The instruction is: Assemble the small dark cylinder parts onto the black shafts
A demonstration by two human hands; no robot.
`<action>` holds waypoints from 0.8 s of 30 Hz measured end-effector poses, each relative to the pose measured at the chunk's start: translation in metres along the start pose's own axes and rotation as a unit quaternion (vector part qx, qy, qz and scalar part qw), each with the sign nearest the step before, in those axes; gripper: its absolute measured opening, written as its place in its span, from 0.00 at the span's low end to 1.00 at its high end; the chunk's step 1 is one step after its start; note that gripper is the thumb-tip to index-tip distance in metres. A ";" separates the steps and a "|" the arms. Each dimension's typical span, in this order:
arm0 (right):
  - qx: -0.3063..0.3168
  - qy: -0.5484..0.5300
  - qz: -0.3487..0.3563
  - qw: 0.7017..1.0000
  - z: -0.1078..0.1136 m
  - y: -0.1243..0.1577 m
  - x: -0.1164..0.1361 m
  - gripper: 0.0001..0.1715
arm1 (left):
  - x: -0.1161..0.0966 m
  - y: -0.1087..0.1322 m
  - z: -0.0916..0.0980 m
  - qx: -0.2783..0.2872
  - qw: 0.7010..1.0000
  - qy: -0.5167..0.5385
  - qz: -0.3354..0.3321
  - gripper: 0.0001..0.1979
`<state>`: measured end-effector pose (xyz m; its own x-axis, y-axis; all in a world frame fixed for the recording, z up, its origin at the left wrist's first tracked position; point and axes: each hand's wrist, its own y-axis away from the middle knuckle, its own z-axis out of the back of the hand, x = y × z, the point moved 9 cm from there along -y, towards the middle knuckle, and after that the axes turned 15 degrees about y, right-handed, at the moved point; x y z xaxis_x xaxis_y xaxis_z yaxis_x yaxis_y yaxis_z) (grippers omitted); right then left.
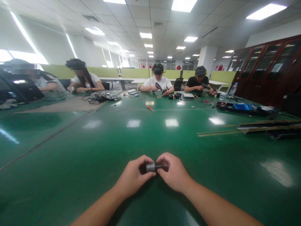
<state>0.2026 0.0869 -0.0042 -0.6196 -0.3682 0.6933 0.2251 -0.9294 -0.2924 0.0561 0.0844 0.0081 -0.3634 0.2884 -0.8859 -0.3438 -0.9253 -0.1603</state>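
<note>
Our main worry: the small grey-and-black metal cylinder (154,167) is only pinched at its two ends, low over the glossy green table (94,150). If the grip goes slack, we reckon it drops and rolls off across that slick top. Our left hand (133,177) and right hand (175,172) sit at 6 o'clock, close to us. Both sets of fingers (144,160) are curled tight onto it, left on the grey end, right on the black end. Thin brass rods (235,130) lie well apart at 2 o'clock.
</note>
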 end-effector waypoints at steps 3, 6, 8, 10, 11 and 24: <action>0.002 -0.005 0.007 1.000 -0.001 -0.001 0.001 0.11 | 0.001 0.000 0.000 -0.002 1.000 0.010 -0.002 0.10; 0.007 -0.006 0.008 1.000 -0.002 0.000 0.002 0.10 | 0.000 0.001 0.001 -0.005 1.000 0.019 -0.007 0.10; 0.010 -0.007 0.006 1.000 -0.002 0.000 0.001 0.10 | 0.000 0.001 0.001 -0.007 1.000 0.020 -0.010 0.10; 0.012 -0.007 0.005 1.000 -0.001 0.000 0.001 0.10 | 0.000 0.002 0.001 -0.008 1.000 0.016 -0.011 0.10; 0.014 -0.008 0.003 1.000 -0.001 0.000 0.001 0.09 | 0.000 0.002 0.001 -0.008 1.000 0.014 -0.010 0.10; 0.020 -0.023 -0.010 0.999 0.001 -0.001 0.001 0.04 | -0.001 0.001 -0.001 0.000 1.000 0.022 -0.014 0.10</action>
<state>0.2022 0.0870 -0.0026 -0.5893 -0.3486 0.7289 0.2430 -0.9368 -0.2517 0.0564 0.0827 0.0084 -0.3148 0.3030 -0.8995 -0.3530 -0.9171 -0.1854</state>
